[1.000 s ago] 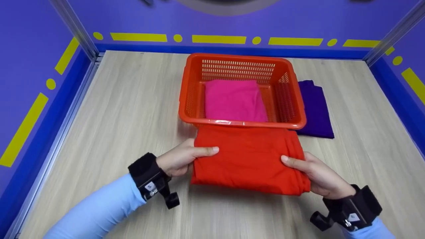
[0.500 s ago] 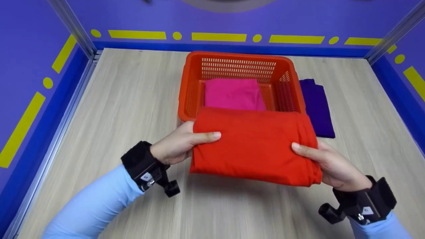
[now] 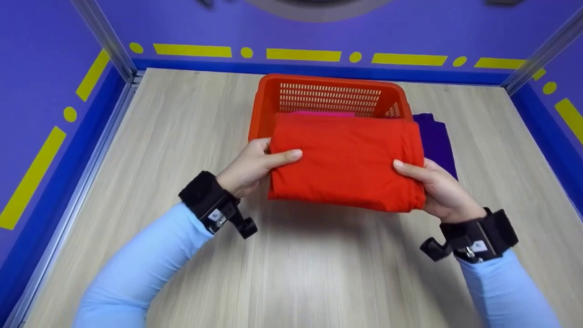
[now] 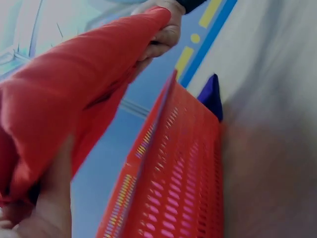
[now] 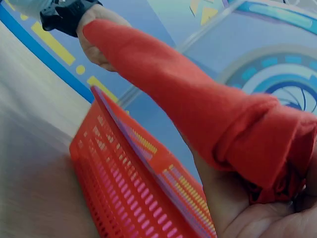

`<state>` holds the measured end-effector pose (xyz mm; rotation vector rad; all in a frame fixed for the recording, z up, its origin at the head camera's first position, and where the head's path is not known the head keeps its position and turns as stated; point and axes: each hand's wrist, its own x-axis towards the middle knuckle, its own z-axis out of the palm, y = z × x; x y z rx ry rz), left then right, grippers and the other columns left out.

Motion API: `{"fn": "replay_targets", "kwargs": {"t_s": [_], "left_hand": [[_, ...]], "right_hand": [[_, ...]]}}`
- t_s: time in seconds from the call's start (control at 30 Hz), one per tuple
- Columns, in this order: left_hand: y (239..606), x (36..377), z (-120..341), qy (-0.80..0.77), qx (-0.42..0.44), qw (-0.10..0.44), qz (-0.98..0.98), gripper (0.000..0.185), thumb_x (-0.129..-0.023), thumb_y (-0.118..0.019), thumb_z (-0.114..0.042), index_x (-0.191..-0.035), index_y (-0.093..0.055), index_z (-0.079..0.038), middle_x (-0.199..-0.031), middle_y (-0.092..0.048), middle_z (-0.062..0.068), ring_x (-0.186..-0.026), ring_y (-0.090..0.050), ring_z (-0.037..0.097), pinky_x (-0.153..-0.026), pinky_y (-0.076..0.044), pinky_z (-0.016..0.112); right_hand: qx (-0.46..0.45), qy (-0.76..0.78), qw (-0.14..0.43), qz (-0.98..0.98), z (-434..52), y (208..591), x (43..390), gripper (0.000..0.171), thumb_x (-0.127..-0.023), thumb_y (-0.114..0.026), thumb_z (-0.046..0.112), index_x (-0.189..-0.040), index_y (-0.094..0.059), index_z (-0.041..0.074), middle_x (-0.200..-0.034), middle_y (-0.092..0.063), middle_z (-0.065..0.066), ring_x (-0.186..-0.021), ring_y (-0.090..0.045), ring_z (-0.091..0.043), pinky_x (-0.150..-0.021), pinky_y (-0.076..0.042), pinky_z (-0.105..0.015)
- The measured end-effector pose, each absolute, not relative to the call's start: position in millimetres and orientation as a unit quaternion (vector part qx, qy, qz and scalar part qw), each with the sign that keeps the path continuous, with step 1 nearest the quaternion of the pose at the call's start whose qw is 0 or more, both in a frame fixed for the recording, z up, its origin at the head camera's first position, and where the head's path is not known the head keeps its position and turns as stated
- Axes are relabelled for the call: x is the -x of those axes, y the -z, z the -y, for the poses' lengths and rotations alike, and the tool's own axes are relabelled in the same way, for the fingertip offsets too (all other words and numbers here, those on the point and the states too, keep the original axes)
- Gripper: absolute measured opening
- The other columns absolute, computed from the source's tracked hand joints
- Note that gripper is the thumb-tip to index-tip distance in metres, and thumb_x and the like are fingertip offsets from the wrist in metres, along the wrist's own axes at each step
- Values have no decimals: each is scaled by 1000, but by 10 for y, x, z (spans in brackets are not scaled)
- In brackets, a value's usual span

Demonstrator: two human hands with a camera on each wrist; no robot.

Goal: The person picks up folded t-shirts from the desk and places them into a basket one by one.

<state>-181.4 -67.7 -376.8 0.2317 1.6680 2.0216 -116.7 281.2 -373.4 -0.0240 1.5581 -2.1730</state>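
A folded red cloth (image 3: 346, 159) hangs in the air above the near rim of an orange mesh basket (image 3: 328, 93). My left hand (image 3: 255, 166) grips its left edge, thumb on top. My right hand (image 3: 432, 189) grips its right edge the same way. A folded pink cloth (image 3: 319, 113) lies in the basket, mostly hidden behind the red cloth. The left wrist view shows the red cloth (image 4: 69, 94) above the basket wall (image 4: 178, 183). In the right wrist view the red cloth (image 5: 198, 109) stretches over the basket (image 5: 129, 183) toward the other hand.
A folded purple cloth (image 3: 435, 139) lies on the wooden table (image 3: 182, 136) just right of the basket. Blue walls with yellow markings enclose the table on the left, back and right.
Both hands have lifted the red cloth off the table and carried it away from me, from in front of the basket to over its near rim, covering most of the pink cloth.
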Motion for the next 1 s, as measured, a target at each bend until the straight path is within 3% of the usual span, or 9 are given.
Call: {"fn": "replay_targets", "kwargs": {"t_s": [0.13,0.3,0.47,0.63,0.8,1.0], "left_hand": [[3796,1927,629,-749,-47,238,-616,25,-95,-71,-11,-115,-65,2,-97,-72,9,-83,-72,20,-78,-61,36],[3798,2073,561,-764,-13,242,-599,34,-97,-68,-6,-128,-59,2,-104,-69,10,-88,-72,20,-82,-61,40],[3827,2236,512,-766,5,230,-601,36,-98,-62,1,-133,-54,2,-106,-65,9,-91,-67,19,-82,-60,32],[3897,2376,453,-739,6,199,-644,36,-93,-57,11,-128,-53,5,-104,-60,9,-91,-59,18,-78,-51,25],[3954,2455,402,-658,-17,184,-730,54,-88,-54,14,-140,-47,1,-123,-58,11,-105,-53,22,-90,-46,28],[3983,2504,368,-520,-53,175,-834,74,-88,-55,12,-157,-30,0,-153,-42,15,-132,-43,22,-112,-36,31]], "right_hand": [[-23,798,218,-562,-2802,3777,1327,17,-107,-49,11,-119,-61,10,-101,-72,-5,-90,-73,-18,-79,-60,-32],[-60,811,213,-542,-2816,3794,1550,24,-104,-53,4,-127,-53,8,-106,-70,-7,-95,-72,-21,-82,-60,-35],[-93,815,218,-529,-2797,3796,1772,40,-99,-53,-7,-135,-43,9,-112,-66,-7,-99,-69,-22,-84,-59,-39],[-113,801,220,-545,-2732,3817,1940,44,-96,-48,-10,-133,-41,12,-113,-61,-5,-100,-64,-21,-85,-58,-36],[-121,768,210,-593,-2669,3873,2057,48,-94,-52,-12,-134,-43,13,-120,-56,-5,-106,-59,-22,-88,-56,-34],[-103,714,215,-659,-2632,3981,2105,57,-93,-56,-14,-141,-40,13,-125,-54,-4,-110,-55,-20,-92,-52,-29]]}}
